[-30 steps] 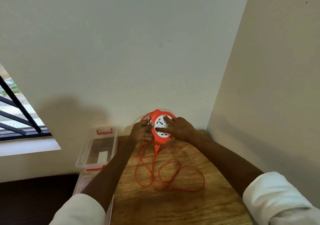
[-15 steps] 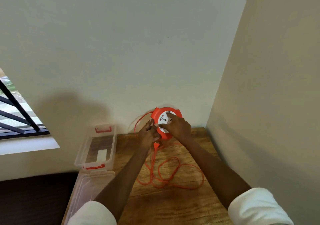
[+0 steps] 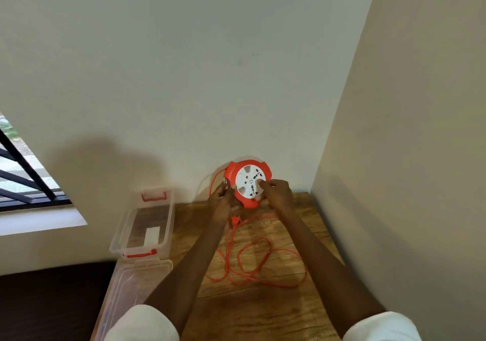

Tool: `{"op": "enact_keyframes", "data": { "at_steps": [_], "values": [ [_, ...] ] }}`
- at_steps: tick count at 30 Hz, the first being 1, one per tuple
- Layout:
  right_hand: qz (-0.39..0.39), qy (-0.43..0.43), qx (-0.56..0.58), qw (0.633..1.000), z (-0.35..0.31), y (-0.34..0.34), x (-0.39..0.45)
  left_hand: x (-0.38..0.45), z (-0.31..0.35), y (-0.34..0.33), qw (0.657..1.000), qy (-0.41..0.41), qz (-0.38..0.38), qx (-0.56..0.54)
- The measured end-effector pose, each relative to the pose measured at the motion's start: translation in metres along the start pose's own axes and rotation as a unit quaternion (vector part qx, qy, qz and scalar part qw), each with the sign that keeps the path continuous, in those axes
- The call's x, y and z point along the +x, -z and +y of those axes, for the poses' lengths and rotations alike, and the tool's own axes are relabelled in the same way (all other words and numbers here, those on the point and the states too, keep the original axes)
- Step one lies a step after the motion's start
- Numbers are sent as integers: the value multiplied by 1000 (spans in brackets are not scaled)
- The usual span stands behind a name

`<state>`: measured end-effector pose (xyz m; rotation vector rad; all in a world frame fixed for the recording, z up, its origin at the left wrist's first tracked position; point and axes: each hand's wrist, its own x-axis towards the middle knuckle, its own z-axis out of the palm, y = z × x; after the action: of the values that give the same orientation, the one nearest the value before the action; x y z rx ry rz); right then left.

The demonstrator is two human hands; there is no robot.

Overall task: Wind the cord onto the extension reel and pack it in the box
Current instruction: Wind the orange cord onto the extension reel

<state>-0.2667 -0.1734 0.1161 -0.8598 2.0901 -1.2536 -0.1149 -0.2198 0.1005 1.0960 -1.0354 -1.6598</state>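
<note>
Nearest, two white sleeves sit at the bottom edge, one per arm, and two bare forearms reach forward over one brown wooden tabletop (image 3: 263, 311). At the tabletop's left edge lies one clear plastic lid (image 3: 131, 293), flat, and just beyond it stands one clear plastic box (image 3: 168, 225) with two red latch handles, one at its near end and one at its far end; the box is open and a white label shows through its bottom. Between the forearms one thin orange cord (image 3: 265, 261) lies loose on the tabletop in several overlapping loops, too tangled to count exactly, and a strand runs up from them toward the left hand. One orange plug (image 3: 234, 220) hangs just below that hand. Farther on, the left hand (image 3: 223, 204) holds the left rim of one round orange extension reel (image 3: 248, 183) with a white socket face, its fingers curled around the rim and the cord; whether they pinch the cord cannot be told. The right hand (image 3: 277, 193) is at the reel's right side, fingers (image 3: 261, 183) pressed together on the white face. The reel is held upright above the tabletop's far edge, close to the pale wall, with one loop of cord arching out from its left side. Two walls meet in a corner at right, and one barred window shows at far left
</note>
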Motion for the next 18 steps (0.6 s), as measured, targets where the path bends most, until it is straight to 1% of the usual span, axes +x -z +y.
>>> {"op": "enact_keyframes", "data": {
  "at_steps": [1,2,3,5,6,7,8,10,11,12,13,16,18],
  "values": [
    [19,79,-114,990,3,6,1,1,3,4,1000,-12,-4,8],
    [31,160,-202,966,3,12,-1,5,6,10,1000,-20,-6,23],
    [19,228,-257,939,-1,16,-1,8,12,15,999,-22,-9,43],
    [-66,273,-325,903,-19,26,-5,13,25,21,996,-28,-39,79],
    [-108,289,-368,877,-24,29,-2,15,30,23,993,-29,-59,95],
    [-137,320,-403,846,-26,32,3,14,36,23,990,-28,-74,117],
    [-157,352,-459,801,-28,35,4,18,40,25,986,-26,-89,140],
    [-143,429,-528,719,-21,39,8,23,44,29,976,-21,-121,182],
    [-141,464,-568,665,-18,41,10,23,45,31,971,-21,-134,200],
    [-144,472,-601,628,-15,41,9,23,45,32,966,-18,-146,211],
    [-145,479,-621,603,-12,40,11,23,44,32,964,-12,-156,215],
    [-146,483,-658,558,-7,29,6,21,35,30,963,14,-168,211],
    [-137,480,-672,548,-6,24,4,18,29,25,968,26,-149,200]
  ]
}}
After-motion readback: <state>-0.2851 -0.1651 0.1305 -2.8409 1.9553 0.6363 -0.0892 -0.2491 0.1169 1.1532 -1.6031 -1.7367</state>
